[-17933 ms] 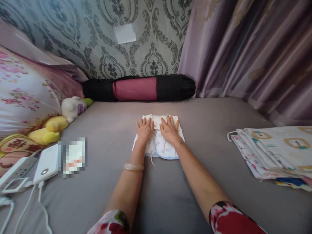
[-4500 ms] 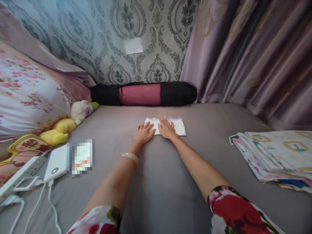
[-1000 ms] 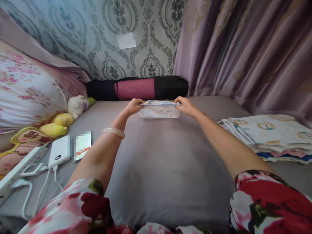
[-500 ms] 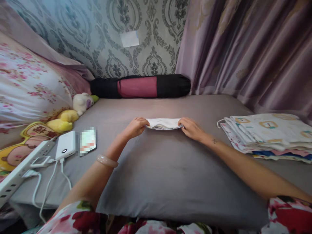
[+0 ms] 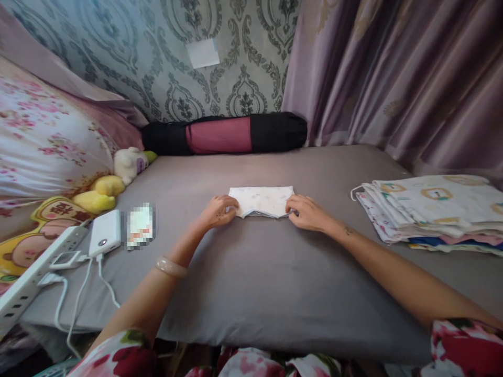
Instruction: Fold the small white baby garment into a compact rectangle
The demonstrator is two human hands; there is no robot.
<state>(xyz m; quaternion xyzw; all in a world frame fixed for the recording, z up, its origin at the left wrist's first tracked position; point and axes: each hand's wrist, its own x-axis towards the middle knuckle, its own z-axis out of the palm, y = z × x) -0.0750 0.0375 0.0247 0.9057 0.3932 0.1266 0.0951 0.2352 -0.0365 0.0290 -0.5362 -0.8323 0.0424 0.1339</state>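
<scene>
A small folded white cloth (image 5: 260, 200) with faint prints lies on the grey sheet in the middle of the bed (image 5: 283, 283). Its near edge dips in a curve at the centre and shows a bluish trim. My left hand (image 5: 220, 210) pinches the near left corner, with the fingers closed. At the near right corner, my right hand (image 5: 305, 211) is closed on the cloth in the same way. The fingertips are partly hidden at both corners.
Folded printed cloths (image 5: 436, 209) are stacked at the right. To the left are a white power bank (image 5: 105, 232) with cables, a power strip (image 5: 43, 272), a pixelated flat object (image 5: 140, 226) and plush toys (image 5: 128, 165). A black and red roll (image 5: 220, 134) lies against the wall.
The cloth has come down nearer to me and its broad upper face now shows, where before it was seen as a narrow strip. Both hands have moved slightly nearer, still gripping its ends.
</scene>
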